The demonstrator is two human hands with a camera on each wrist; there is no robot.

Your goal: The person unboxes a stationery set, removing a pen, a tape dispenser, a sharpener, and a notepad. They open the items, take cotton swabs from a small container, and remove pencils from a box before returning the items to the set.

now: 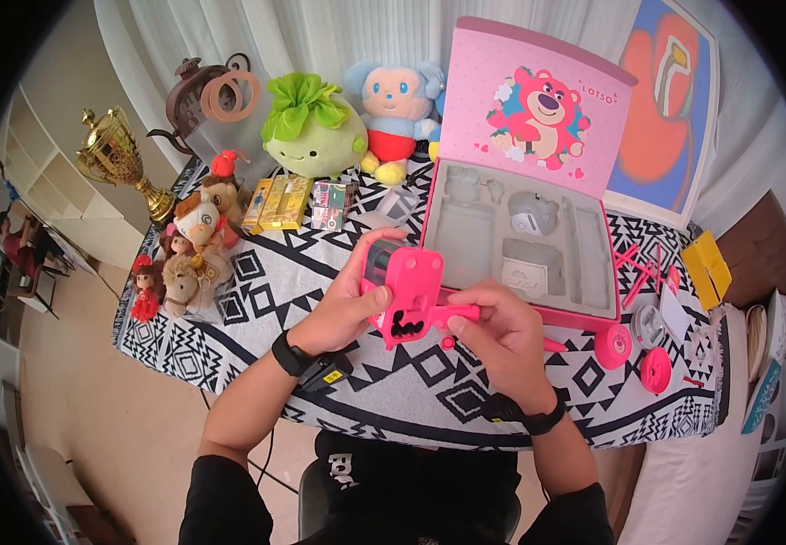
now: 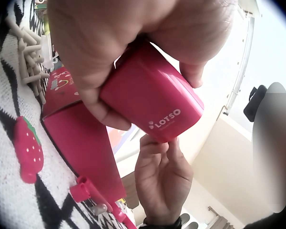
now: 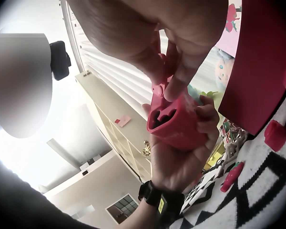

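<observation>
A pink case (image 1: 422, 271) with a dark see-through window and a black-toothed opening is held above the table; its side reads LOTSO in the left wrist view. My left hand (image 1: 343, 311) grips it round the window side, thumb near the opening. The thumb and fingers of my right hand (image 1: 507, 338) pinch a short pink bar (image 1: 458, 312) at the case's lower right. In the right wrist view this bar (image 3: 158, 89) sits right against the case (image 3: 181, 125), beside the opening. A small round pink piece (image 1: 448, 343) shows under the bar.
Behind the hands stands an open pink gift box (image 1: 524, 309) with a moulded grey insert. Pink lids (image 1: 656, 371), pens (image 1: 633, 272) and a yellow box (image 1: 706, 271) lie at right. Plush toys (image 1: 316, 136), dolls (image 1: 195, 268) and a gold trophy (image 1: 116, 154) stand at back left.
</observation>
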